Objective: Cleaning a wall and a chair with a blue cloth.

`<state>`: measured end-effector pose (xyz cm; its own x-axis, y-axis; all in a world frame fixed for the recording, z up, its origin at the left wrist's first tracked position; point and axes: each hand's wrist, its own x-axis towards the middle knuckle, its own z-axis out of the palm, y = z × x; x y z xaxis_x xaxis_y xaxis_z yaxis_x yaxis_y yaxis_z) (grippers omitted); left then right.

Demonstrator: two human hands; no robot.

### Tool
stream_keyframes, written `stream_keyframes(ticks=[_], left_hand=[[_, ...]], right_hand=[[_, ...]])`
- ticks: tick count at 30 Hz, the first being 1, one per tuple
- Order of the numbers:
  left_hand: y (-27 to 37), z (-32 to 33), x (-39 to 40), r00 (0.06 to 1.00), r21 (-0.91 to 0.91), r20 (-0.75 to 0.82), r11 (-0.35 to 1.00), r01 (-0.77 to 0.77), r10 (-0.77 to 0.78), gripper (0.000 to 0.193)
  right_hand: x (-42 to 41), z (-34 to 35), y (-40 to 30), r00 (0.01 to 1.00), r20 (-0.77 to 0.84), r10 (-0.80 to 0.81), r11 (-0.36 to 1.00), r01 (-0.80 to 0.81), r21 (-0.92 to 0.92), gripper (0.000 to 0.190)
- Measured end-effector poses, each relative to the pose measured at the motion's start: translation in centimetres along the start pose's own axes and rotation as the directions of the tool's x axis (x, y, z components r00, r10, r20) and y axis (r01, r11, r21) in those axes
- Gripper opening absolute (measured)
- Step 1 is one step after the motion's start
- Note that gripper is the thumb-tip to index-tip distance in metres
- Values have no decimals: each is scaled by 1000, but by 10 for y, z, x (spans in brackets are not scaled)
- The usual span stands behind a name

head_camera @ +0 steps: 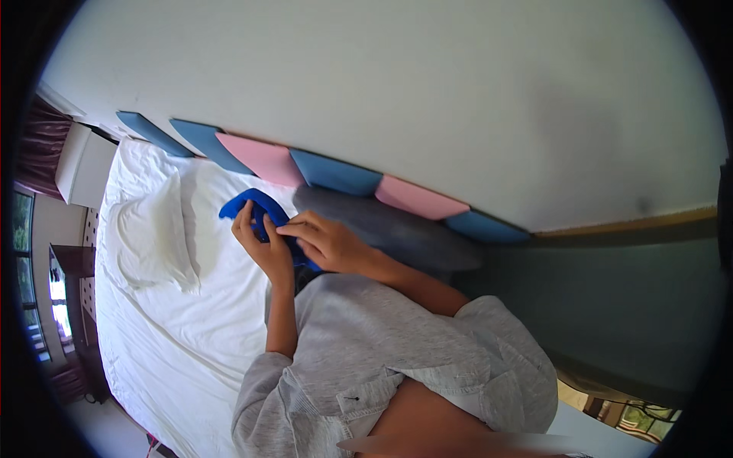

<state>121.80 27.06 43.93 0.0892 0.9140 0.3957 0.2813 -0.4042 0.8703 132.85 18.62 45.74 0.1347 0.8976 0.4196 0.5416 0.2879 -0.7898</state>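
A bright blue piece of fabric (257,198) is held up in front of my chest. My left hand (261,246) grips it, with the fingers bent around its near side and some of the cloth showing between them. Close beside it, my right hand (327,243) reaches across the cloth with its index finger pointing at the left fingertips. The right fingertips touch the cloth or the left fingers; whether they pinch something thin is too small to tell. The lower part of the cloth runs behind my right hand and is partly hidden.
A bed with a white sheet (220,320) extends to the left, with a white pillow (152,243) on it. Beyond my hands lies a long dark grey cushion (378,226). Blue and pink padded panels (335,172) line the pale wall (401,86).
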Motion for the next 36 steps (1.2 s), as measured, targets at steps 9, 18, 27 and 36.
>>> stream_keyframes(ticks=[9,18,27,36], left_hand=[[-18,58,-70,770,131,565,889,-439,296,48],[-34,167,-133,67,-168,891,463,-870,448,53],[-35,177,-136,18,-267,795,375,-888,607,45],[-29,180,-167,47,-283,787,428,-858,615,39]], right_hand=[[-104,-80,46,933,-353,66,910,-202,-363,30],[-242,-119,81,592,-806,19,409,-740,-534,22],[-259,-82,98,423,-858,291,138,-906,-400,29],[-305,-105,121,480,-835,267,143,-877,-459,28]])
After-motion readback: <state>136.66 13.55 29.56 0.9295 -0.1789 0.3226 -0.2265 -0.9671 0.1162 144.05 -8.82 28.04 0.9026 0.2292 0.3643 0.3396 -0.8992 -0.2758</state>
